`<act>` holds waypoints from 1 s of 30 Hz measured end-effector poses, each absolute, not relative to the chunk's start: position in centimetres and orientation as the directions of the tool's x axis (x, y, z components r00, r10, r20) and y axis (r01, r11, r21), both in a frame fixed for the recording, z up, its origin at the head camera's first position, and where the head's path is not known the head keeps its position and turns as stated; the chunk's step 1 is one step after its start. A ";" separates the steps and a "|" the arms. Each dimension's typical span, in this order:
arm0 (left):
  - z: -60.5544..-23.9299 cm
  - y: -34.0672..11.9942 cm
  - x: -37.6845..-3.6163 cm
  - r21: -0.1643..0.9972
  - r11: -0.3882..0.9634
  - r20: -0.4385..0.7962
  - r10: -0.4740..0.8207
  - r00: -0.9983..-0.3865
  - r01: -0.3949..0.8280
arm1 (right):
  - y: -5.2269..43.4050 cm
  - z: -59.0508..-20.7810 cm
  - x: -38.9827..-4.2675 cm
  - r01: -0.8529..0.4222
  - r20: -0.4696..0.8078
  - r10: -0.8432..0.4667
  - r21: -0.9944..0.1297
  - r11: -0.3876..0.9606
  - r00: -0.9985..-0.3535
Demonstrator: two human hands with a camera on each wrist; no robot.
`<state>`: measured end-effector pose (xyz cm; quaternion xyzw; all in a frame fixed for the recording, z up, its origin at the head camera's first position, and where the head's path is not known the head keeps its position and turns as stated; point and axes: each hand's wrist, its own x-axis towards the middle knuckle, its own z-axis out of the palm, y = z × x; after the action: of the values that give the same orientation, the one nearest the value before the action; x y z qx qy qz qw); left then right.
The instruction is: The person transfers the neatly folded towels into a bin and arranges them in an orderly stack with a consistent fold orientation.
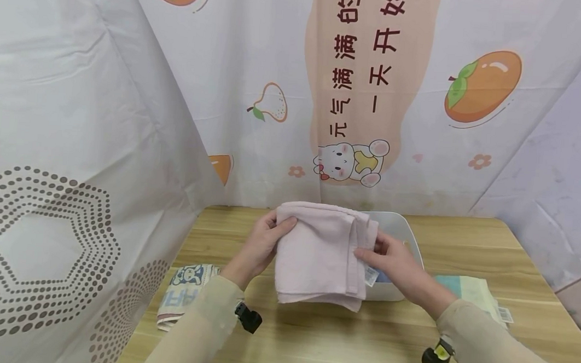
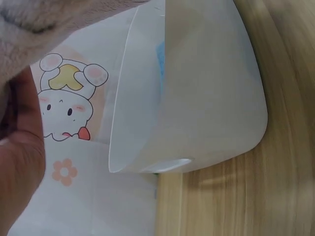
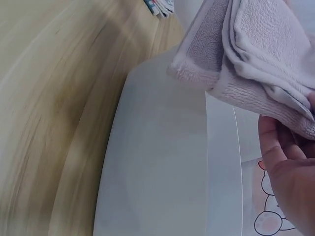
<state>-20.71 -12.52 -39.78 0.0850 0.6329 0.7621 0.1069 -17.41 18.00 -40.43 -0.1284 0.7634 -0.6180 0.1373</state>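
Observation:
A folded pale pink towel (image 1: 316,254) hangs between the two hands, in front of and above a white plastic bin (image 1: 411,237). The left hand (image 1: 266,238) pinches its upper left edge, thumb on the near face. On the opposite side the right hand (image 1: 390,258) grips the layered right edge between thumb and fingers. In the right wrist view the towel (image 3: 261,54) shows several folded layers above the right hand (image 3: 290,172). Something blue (image 2: 161,59) lies inside the bin, seen past its rim in the left wrist view. A white label (image 1: 371,275) shows by the towel's lower right edge.
On the wooden table (image 1: 272,345), a patterned cloth (image 1: 181,296) lies at the left beside the left forearm. A yellow and teal cloth (image 1: 472,292) with a tag lies at the right, partly behind the right forearm. A printed curtain (image 1: 262,147) hangs behind the table.

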 end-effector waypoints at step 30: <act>-39.8 -11.9 -21.5 0.980 0.037 -0.198 0.321 -0.926 -0.197 | 18.8 -41.3 -18.8 0.159 -0.106 -0.366 -0.980 -0.117 -0.924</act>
<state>-21.54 -11.89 -39.81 0.0445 0.6953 0.6925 0.1870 -18.84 18.79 -41.26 -0.0808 0.6404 -0.7430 0.1768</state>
